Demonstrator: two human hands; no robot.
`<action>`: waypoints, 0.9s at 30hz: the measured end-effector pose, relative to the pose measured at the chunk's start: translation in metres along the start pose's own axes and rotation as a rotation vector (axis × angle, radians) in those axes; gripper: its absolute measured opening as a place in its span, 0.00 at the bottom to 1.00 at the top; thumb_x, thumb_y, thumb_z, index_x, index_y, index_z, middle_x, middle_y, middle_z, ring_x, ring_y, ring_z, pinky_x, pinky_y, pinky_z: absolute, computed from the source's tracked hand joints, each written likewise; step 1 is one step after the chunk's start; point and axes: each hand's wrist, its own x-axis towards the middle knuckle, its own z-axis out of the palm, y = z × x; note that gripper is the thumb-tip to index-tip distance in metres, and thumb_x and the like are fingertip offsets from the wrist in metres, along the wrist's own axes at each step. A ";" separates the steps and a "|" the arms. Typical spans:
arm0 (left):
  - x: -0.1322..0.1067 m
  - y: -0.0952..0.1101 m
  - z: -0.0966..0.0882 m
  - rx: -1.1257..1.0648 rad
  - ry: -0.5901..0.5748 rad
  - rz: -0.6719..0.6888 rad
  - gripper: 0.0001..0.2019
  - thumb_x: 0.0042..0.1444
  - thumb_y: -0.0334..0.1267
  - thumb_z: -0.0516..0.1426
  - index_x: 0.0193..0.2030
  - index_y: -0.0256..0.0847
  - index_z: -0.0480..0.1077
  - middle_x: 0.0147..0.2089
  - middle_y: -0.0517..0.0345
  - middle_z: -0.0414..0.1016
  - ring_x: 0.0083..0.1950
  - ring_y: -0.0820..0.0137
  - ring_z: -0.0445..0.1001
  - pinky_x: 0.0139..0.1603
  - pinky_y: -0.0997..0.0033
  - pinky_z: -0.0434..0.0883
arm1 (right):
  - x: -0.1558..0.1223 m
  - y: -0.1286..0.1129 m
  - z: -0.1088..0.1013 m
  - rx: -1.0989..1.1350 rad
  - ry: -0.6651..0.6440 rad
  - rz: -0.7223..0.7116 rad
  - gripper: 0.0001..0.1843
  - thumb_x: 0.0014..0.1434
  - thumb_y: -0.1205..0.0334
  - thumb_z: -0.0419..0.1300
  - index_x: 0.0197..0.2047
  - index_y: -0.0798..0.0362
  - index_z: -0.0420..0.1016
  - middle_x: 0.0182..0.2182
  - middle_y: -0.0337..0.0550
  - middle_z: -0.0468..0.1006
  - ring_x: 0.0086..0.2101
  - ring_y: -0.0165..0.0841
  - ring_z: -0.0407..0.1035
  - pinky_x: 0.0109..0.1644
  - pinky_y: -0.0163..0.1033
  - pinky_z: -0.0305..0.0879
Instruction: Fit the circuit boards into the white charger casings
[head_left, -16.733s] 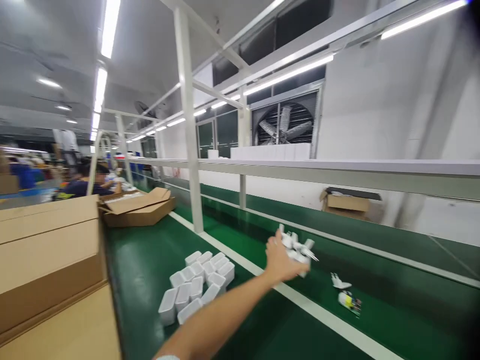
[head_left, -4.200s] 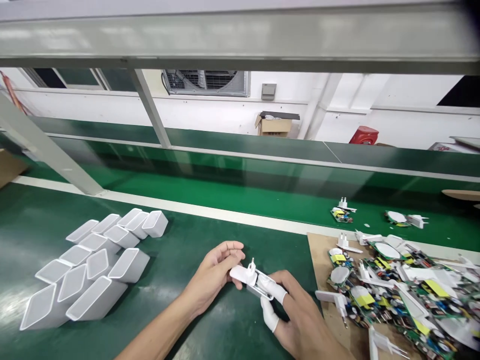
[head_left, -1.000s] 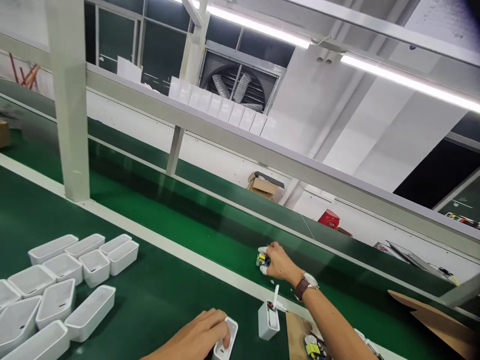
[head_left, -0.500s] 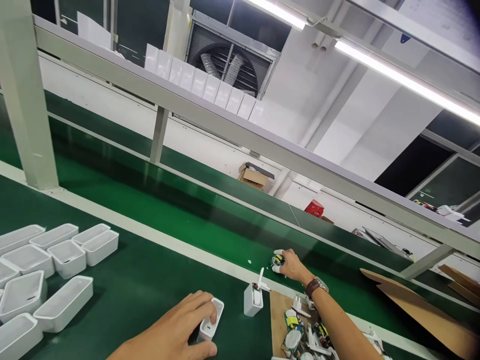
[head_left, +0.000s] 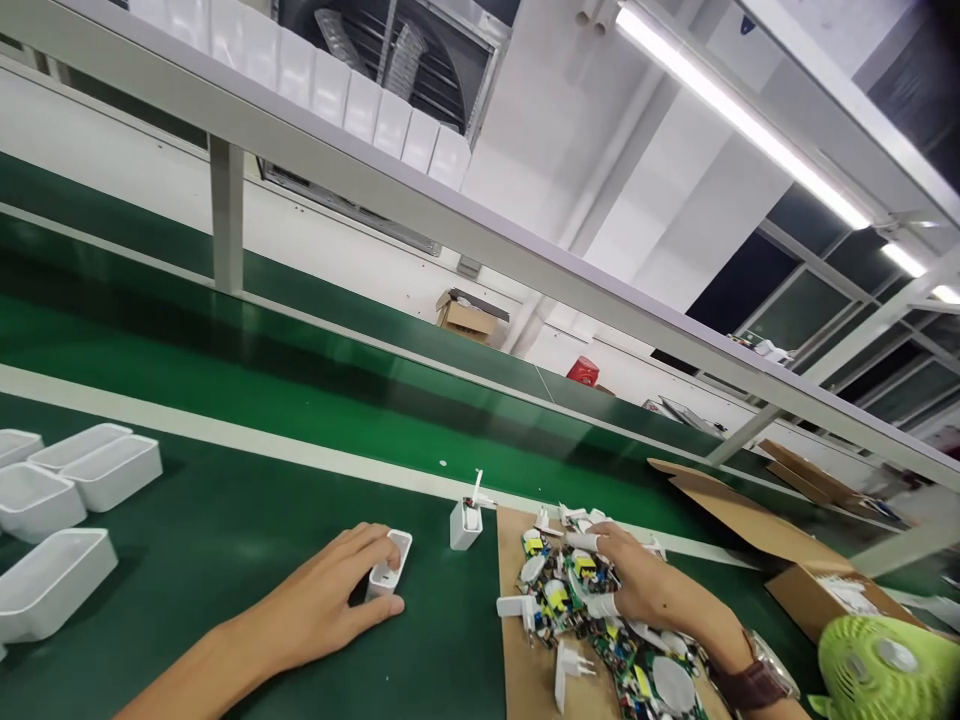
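Over at your 9 o'clock, empty white casings (head_left: 45, 590) are sitting in a loose cluster on the green worktop (head_left: 225, 520). Coming across, your left hand (head_left: 322, 600) is lying palm-down and gripping a white shell (head_left: 390, 565), fingers curling over its left side and thumb pressing in from the near end. That shell is leaning on the mat, its long axis running from 7 toward 1 o'clock. Just beyond it at 1 o'clock, a second shell (head_left: 465, 522) is standing upright with a plug part poking out of its top, touching the near-left corner of the cardboard sheet (head_left: 514, 650). Further right, at your left hand's 3 o'clock, the heap of circuit boards (head_left: 637, 680) is spreading over that sheet. Your right hand (head_left: 637, 590) is resting right on the heap, white-capped fingertips (head_left: 583, 541) pointing to 9 o'clock. Whether it's pinching a board, you can't tell from here. So the right hand is the one on the boards, and the left is well apart from them.
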 end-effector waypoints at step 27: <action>-0.016 -0.016 -0.033 0.122 -0.004 -0.178 0.36 0.63 0.48 0.64 0.75 0.50 0.58 0.73 0.48 0.68 0.72 0.49 0.68 0.70 0.49 0.68 | 0.021 -0.166 0.101 0.551 -0.257 -0.250 0.38 0.60 0.69 0.67 0.72 0.49 0.66 0.61 0.52 0.75 0.61 0.45 0.69 0.68 0.53 0.67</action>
